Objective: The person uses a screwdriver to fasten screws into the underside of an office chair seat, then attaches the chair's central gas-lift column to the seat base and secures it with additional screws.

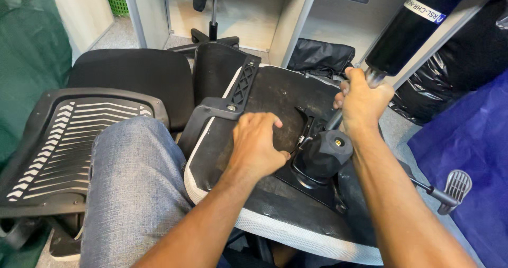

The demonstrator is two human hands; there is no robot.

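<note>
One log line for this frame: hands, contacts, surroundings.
left hand: flat on upturned chair seat | right hand: grips gas cylinder | beside: seat mechanism, chair backrest

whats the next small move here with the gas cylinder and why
Probably lower the gas cylinder rod toward the hole in the black mechanism hub. The right hand grips its metal end just above and beside the hub, not yet seated, while the left hand lies flat on the upturned chair seat.
</note>
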